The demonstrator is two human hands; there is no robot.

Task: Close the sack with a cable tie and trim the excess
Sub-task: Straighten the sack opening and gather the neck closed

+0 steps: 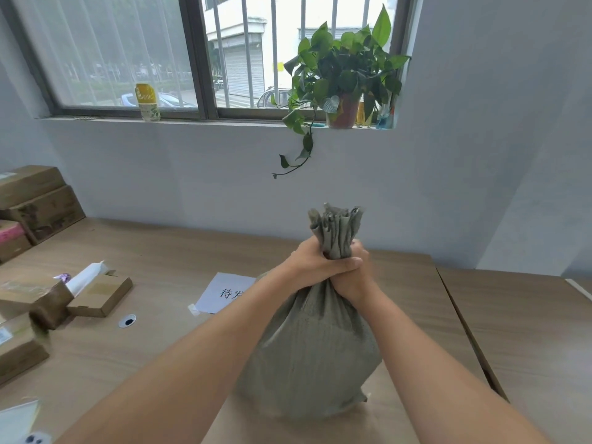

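We have the sack [312,347] standing upright on the worktop [166,251], just right of centre and close to us, its full belly resting flat so it stays put without help. Its mouth is gathered into a pleated neck [336,230] that sticks up toward 12 o'clock above our fists.

Both hands are wrapped round that neck, one against the other. Our left hand [315,261] comes in from 8 o'clock and its grip is pressed together on the cloth, thumb lying across the front. Our right hand [354,277] comes in from 4 o'clock and sits just under and behind the left, also clamped on the neck. We judge the doubled hold is there to squeeze the pleats into a tight, narrow throat, so a tie can go round and bite without cloth slipping out.

No cable tie and no cutter can be made out anywhere in view. At 9 o'clock lie cardboard boxes [99,298]; a sheet of paper [224,291] lies just left of the sack, partly hidden by our left forearm. Closing is not yet begun: one hand must let go to fetch a tie, and the other must then hold the neck alone.
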